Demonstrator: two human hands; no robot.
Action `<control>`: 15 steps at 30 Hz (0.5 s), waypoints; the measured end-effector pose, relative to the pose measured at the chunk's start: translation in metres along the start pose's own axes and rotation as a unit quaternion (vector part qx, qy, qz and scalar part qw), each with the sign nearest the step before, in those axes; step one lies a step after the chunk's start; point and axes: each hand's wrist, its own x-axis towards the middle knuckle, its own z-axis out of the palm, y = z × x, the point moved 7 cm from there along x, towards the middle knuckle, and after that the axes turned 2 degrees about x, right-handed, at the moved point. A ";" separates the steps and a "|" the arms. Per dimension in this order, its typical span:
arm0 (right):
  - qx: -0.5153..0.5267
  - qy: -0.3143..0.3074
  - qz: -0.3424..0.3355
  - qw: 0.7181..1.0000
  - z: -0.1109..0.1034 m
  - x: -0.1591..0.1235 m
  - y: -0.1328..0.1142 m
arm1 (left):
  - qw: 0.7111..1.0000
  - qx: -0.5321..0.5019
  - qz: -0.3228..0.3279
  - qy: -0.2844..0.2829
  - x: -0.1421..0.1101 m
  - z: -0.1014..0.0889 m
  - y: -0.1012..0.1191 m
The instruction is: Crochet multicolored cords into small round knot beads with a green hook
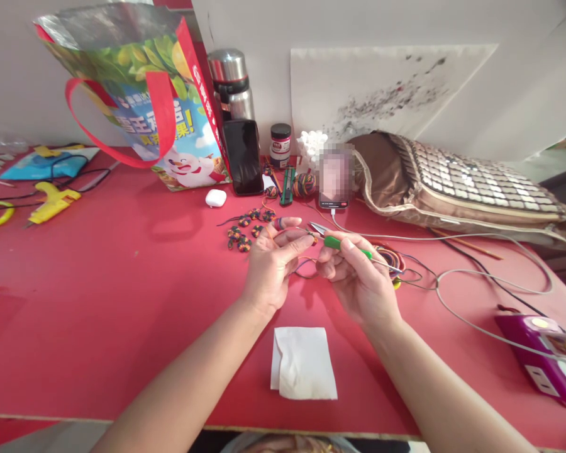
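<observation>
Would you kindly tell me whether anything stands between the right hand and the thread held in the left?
Nothing visible does: the right hand, holding a green-handled tool, is close beside the thread pinched in the left hand. A pointed metal tip shows just beyond the gap, leaving it open.

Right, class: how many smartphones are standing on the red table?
2: one dark-screened smartphone right of the shopping bag, one lit smartphone with a white charging cable, left of the brown bag. Bags could hide others.

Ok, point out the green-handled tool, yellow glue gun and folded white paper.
Green-handled tool (332, 242), head view: green handle.
Yellow glue gun (53, 202), head view: body.
Folded white paper (305, 363), head view: middle.
</observation>
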 end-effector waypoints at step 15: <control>-0.046 -0.020 -0.027 0.998 0.000 -0.002 -0.003 | 0.997 0.033 0.051 -0.055 -0.002 0.005 0.006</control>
